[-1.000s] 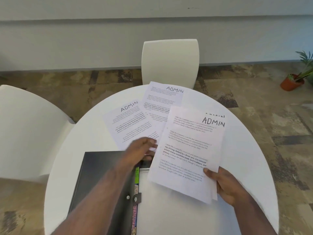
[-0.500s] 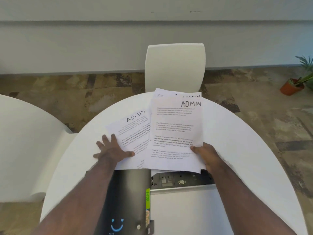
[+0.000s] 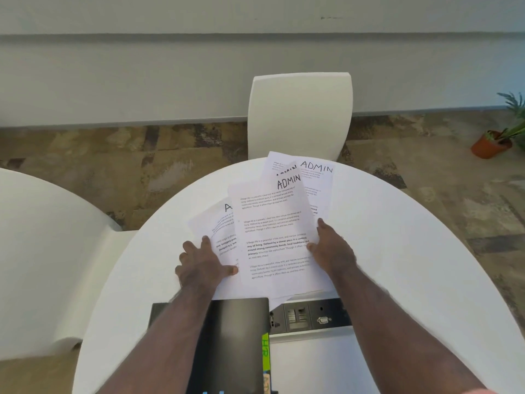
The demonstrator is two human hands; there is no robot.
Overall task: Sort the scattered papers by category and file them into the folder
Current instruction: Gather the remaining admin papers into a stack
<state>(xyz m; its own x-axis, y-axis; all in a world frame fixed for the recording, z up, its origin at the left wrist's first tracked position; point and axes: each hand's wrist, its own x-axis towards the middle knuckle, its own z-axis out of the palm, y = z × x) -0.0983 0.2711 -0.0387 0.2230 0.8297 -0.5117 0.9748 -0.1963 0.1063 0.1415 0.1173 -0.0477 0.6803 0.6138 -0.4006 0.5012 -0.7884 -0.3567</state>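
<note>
White ADMIN sheets (image 3: 272, 237) fanned at counter (image 3: 397, 265) far edge | hands flat, fingers spread: left hand (image 3: 203, 263), right hand (image 3: 331, 248) | gathering step | next likely: square stack, file into black folder (image 3: 235, 336)

- Left hand (image 3: 203, 264): bare, no ring or glove on the fingers (image 3: 189, 247) that show.
- Left forearm (image 3: 170, 336): bare from behind the fingers down to the picture's lower edge, no watch or band at the wrist, fine hair along it.
- Right hand (image 3: 331, 248): bare too, short nails on the fingertips (image 3: 320, 221), no ring seen.
- Right forearm (image 3: 397, 331): bare and unbanded, some hair.
- Sleeve (image 3: 483, 391): a sliver of pinkish cloth far back from the right fingers (only its edge shows, at the picture's bottom corner).
</note>
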